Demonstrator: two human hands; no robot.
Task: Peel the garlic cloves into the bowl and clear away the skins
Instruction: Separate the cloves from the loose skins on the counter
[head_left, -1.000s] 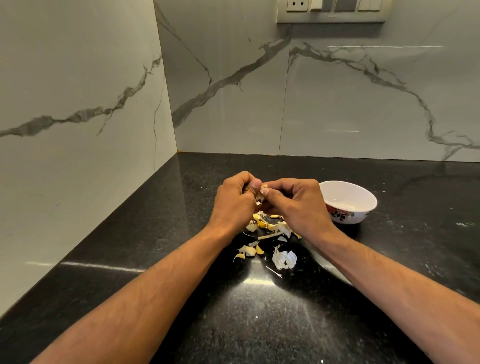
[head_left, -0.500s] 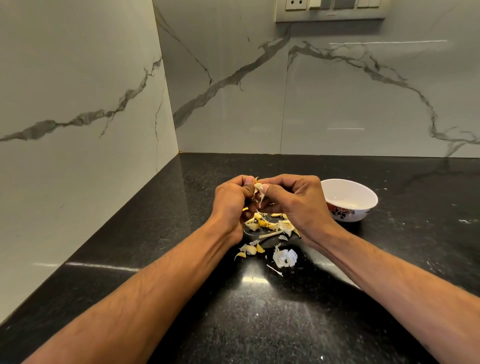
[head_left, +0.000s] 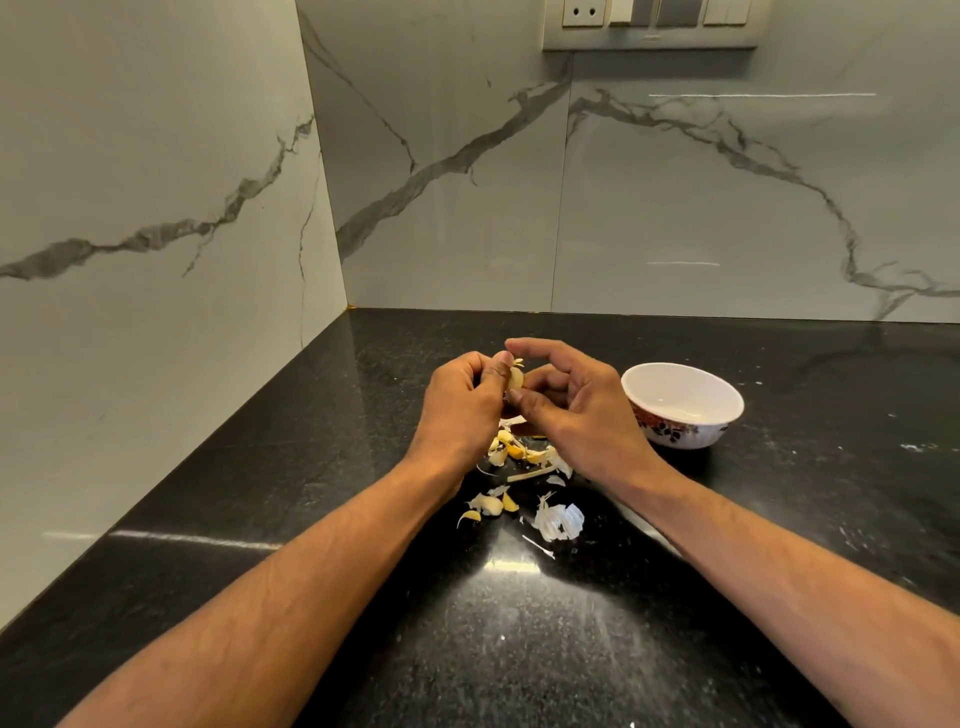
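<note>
Counter: black speckled stone in a corner of grey-veined marble walls, as I see it from the head camera.
Clove: a pale garlic clove is up in the air between my two hands, above the skins, left of the bowl.
Left hand: my left hand has its fingers curled and pinches the clove with the thumb tip at the clove's left side.
Right hand: my right hand is loosely curled; its thumb touches the clove's lower right, the forefinger arches over the top with a gap. I cannot tell whether it truly grips.
Skins: white and yellowish skins lie scattered on the counter under and just near of the hands.
Bowl: a white bowl with a dark flower print stands just right of my right hand, upright.
Wall plate: a socket panel sits high on the back wall.
</note>
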